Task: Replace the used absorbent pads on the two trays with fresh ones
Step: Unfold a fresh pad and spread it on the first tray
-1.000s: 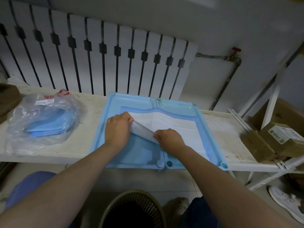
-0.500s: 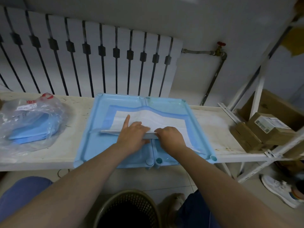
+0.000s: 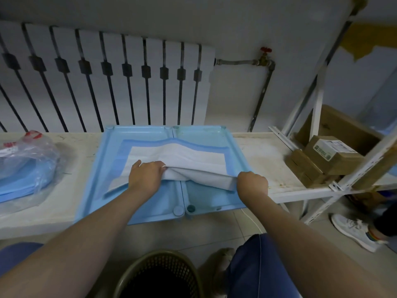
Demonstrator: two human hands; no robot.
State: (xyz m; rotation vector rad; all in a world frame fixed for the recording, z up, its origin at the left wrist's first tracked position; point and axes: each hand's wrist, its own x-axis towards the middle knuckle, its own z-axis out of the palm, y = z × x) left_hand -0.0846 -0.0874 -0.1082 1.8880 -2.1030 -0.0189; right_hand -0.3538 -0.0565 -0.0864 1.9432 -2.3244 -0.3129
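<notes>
Two light blue trays stand side by side on a white shelf, the left tray (image 3: 96,179) and the right tray (image 3: 236,151). A white absorbent pad (image 3: 182,155) with a blue border lies across both, partly unfolded. My left hand (image 3: 146,175) presses on the pad's near fold over the left tray. My right hand (image 3: 252,181) grips the pad's near right corner over the right tray and holds it stretched to the right.
A clear plastic bag (image 3: 25,164) of folded blue pads lies at the left of the shelf. Cardboard boxes (image 3: 328,155) sit on a metal rack at the right. A dark mesh bin (image 3: 159,276) stands on the floor below. A radiator (image 3: 103,78) covers the wall behind.
My right hand has pulled the pad's near corner to the right, spreading the pad over the right tray. My left hand has stayed on the fold over the left tray.
</notes>
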